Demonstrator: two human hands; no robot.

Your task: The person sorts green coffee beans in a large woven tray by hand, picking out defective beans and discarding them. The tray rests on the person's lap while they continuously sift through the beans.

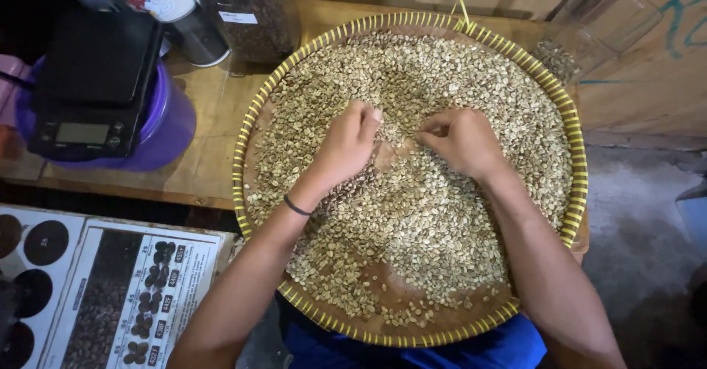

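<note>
both hands sat in pale beans (pixel 412 214) on round woven tray (pixel 577 163) atop wooden worktop (pixel 213 148). left hand (pixel 347 142) fingers curled shut over beans; right hand (pixel 462 141) fingers pinched closed at beans. scale (pixel 92 82) lay left.

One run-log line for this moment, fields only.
left hand: fingers curled among pale beans | right hand: pinching beans | round woven tray: bean-filled | black scale: left of tray

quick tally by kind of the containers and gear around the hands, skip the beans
Woven tray: 1
Digital scale: 1
Purple tub: 1
Jar of dark beans: 1
Clear empty container: 1
Printed charts: 2
Total: 7
</note>
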